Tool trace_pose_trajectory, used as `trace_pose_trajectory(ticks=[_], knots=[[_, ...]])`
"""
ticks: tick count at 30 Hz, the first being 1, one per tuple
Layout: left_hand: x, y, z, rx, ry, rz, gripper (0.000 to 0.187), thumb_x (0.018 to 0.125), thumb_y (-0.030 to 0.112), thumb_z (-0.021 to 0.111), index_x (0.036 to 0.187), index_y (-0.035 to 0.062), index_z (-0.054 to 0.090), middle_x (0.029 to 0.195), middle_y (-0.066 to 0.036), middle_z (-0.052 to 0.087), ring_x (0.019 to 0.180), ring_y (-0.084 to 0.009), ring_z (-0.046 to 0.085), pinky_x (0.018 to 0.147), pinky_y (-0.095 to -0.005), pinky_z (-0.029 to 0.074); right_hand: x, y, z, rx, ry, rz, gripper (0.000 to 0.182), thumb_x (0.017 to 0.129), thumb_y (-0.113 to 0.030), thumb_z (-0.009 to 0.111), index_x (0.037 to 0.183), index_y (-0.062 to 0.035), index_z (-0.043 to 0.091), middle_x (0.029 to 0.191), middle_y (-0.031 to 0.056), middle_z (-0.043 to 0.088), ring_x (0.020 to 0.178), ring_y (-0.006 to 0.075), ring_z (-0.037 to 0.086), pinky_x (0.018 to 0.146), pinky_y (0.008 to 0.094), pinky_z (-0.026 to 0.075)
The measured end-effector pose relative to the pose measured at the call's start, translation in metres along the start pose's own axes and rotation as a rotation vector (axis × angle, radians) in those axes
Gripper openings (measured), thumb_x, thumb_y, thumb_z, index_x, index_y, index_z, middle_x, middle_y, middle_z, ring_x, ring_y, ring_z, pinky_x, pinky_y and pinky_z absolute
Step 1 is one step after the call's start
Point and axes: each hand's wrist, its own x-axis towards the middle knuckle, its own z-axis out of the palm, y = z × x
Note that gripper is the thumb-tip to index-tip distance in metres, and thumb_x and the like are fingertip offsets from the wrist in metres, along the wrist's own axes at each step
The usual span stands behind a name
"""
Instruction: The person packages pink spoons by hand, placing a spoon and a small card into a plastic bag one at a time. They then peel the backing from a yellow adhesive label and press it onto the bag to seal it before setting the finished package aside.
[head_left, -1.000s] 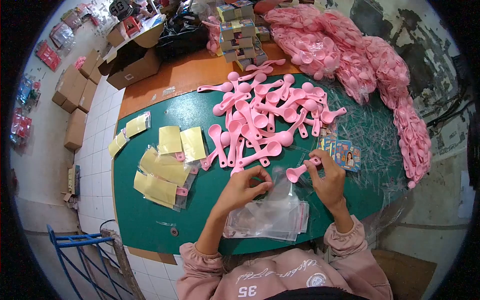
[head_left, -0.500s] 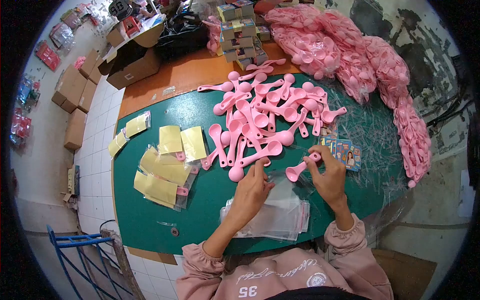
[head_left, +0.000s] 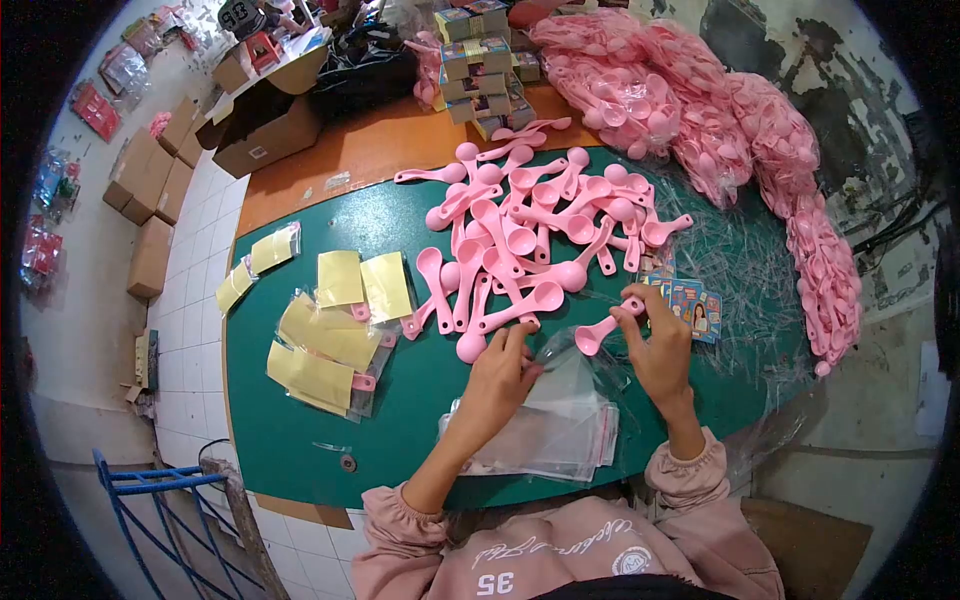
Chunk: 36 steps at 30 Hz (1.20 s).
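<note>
My right hand (head_left: 658, 350) pinches a pink measuring spoon (head_left: 592, 338) by its handle, bowl pointing left and down. My left hand (head_left: 503, 375) has its fingers bent together at the edge of a clear plastic bag (head_left: 568, 375), which appears pinched there; the fingertips partly hide the grip. Below it lies a stack of clear bags (head_left: 545, 440). A heap of loose pink measuring spoons (head_left: 520, 240) spreads just beyond my left fingertips. Printed cards (head_left: 697, 308) with a picture of a person lie beside my right hand.
Packed spoons with yellow cards (head_left: 325, 340) lie on the left of the green table (head_left: 400, 465). Large bags of pink spoons (head_left: 700, 120) line the right edge. Bundled cards (head_left: 478, 70) and an open cardboard box (head_left: 265, 135) stand at the back. Plastic scraps (head_left: 745, 260) litter the right.
My right hand shifts slightly, and the spoon's bowl moves a little right and up. My left hand drops slightly down and left, and the clear film between the hands has lifted.
</note>
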Motion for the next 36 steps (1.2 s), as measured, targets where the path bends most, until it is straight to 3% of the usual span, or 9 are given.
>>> trace_pose_trajectory(ticks=[3,6,10,13,18,20,24,26,36], knots=[[0.002,0.005,-0.028,-0.07,-0.252,-0.111,0.034,0.068,0.005,0.071,0.097,-0.0004,0.055,0.079,-0.009,0.056,0.067,-0.0148,0.057,0.061,-0.0258,0.047,0.0,-0.001,0.003,-0.01,-0.038,-0.033,0.022,0.078,-0.009,0.063,0.096,-0.0009,0.052,0.08,0.0147,0.058,0.07,0.0275,0.059,0.06,0.0349,0.046],[0.002,0.007,-0.04,-0.132,-0.234,-0.197,0.027,0.068,0.007,0.072,0.088,-0.0018,0.057,0.073,-0.008,0.058,0.065,-0.015,0.058,0.061,-0.0259,0.048,-0.001,-0.005,0.008,0.033,-0.069,-0.035,0.022,0.078,-0.009,0.062,0.096,-0.0008,0.051,0.079,0.0152,0.058,0.07,0.0288,0.059,0.059,0.0352,0.046],[0.003,0.011,-0.046,0.092,-0.187,-0.147,0.021,0.069,0.009,0.071,0.084,-0.0003,0.059,0.075,-0.011,0.06,0.066,-0.0188,0.061,0.061,-0.0283,0.048,-0.001,-0.011,0.007,0.042,-0.104,-0.023,0.021,0.079,-0.009,0.062,0.095,-0.0009,0.051,0.079,0.015,0.058,0.069,0.0285,0.058,0.059,0.0352,0.046],[0.003,0.0,-0.035,-0.01,-0.192,-0.098,0.016,0.07,0.009,0.067,0.081,-0.0004,0.06,0.075,-0.011,0.059,0.067,-0.022,0.059,0.062,-0.0311,0.046,-0.002,-0.028,0.0,0.056,-0.048,-0.062,0.02,0.078,-0.008,0.062,0.094,-0.0013,0.052,0.079,0.0139,0.058,0.068,0.0275,0.058,0.059,0.0347,0.046],[0.004,0.0,-0.018,-0.22,-0.366,-0.018,0.014,0.072,0.009,0.066,0.082,-0.0008,0.062,0.077,-0.012,0.06,0.067,-0.0217,0.06,0.061,-0.0291,0.047,-0.001,-0.031,-0.003,0.048,0.0,-0.198,0.02,0.076,-0.006,0.063,0.092,-0.0019,0.053,0.08,0.0122,0.057,0.066,0.0257,0.058,0.058,0.0338,0.045],[0.004,0.0,-0.025,-0.256,-0.403,-0.168,0.013,0.074,0.009,0.065,0.081,-0.0008,0.061,0.079,-0.011,0.062,0.069,-0.0172,0.062,0.062,-0.0269,0.047,-0.004,-0.019,0.003,-0.002,-0.087,-0.21,0.021,0.076,-0.006,0.063,0.093,-0.0019,0.053,0.079,0.0122,0.057,0.066,0.0256,0.057,0.058,0.0338,0.045],[0.005,-0.006,-0.041,-0.359,-0.493,-0.202,0.012,0.08,0.01,0.062,0.083,-0.0002,0.056,0.085,-0.008,0.063,0.077,-0.0133,0.061,0.064,-0.026,0.048,-0.009,-0.011,0.003,-0.004,-0.037,-0.19,0.02,0.076,-0.005,0.063,0.093,-0.002,0.053,0.079,0.0122,0.056,0.066,0.0261,0.056,0.058,0.0341,0.045],[0.005,-0.004,-0.043,-0.847,-0.452,-0.286,0.012,0.085,0.011,0.057,0.085,0.0018,0.049,0.091,-0.006,0.062,0.081,-0.0119,0.059,0.065,-0.0256,0.048,-0.01,-0.011,0.001,-0.009,-0.02,-0.19,0.02,0.076,-0.005,0.063,0.093,-0.0015,0.053,0.078,0.0125,0.056,0.066,0.0264,0.056,0.057,0.0344,0.045],[0.006,-0.006,-0.016,-0.782,-0.41,-0.456,0.013,0.086,0.013,0.055,0.092,0.0019,0.05,0.075,-0.001,0.057,0.067,-0.0059,0.053,0.059,-0.0203,0.044,-0.023,-0.028,-0.011,0.036,0.088,-0.183,0.021,0.075,-0.005,0.066,0.092,-0.0015,0.055,0.079,0.0119,0.059,0.064,0.0221,0.059,0.059,0.0277,0.047]])
